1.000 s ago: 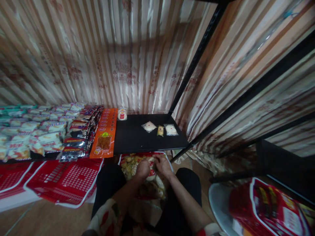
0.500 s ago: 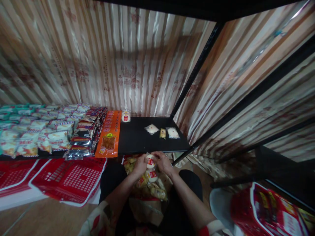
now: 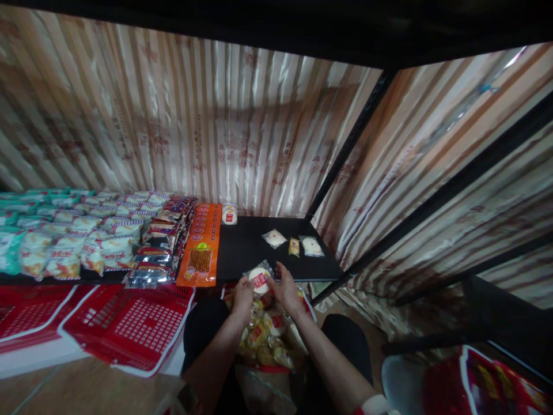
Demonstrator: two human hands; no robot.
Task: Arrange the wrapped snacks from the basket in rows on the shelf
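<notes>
My left hand (image 3: 242, 292) and my right hand (image 3: 285, 286) together hold a small clear packet with a round white cake and a red label (image 3: 259, 277), fingers pinched on its sides. The packet is at the front edge of the black shelf (image 3: 242, 253). Below my hands, between my knees, is a bag full of similar small snack packets (image 3: 263, 337). Farther back on the shelf lie two clear white cake packets (image 3: 275, 237) (image 3: 311, 246) with a small yellow packet (image 3: 294, 246) between them, and another red-labelled cake packet (image 3: 229, 214) by the curtain.
An orange snack pack (image 3: 201, 246) lies left of the bare shelf part, then dark foil packs (image 3: 161, 236) and rows of pale snack bags (image 3: 69, 236). Red baskets (image 3: 129, 323) stand below at left. A black shelf post (image 3: 345, 150) rises at right; a red bag (image 3: 488, 386) at lower right.
Both hands rose from the bag between my knees with one red-labelled cake packet and carried it up to the shelf's front edge. The camera tilted slightly up.
</notes>
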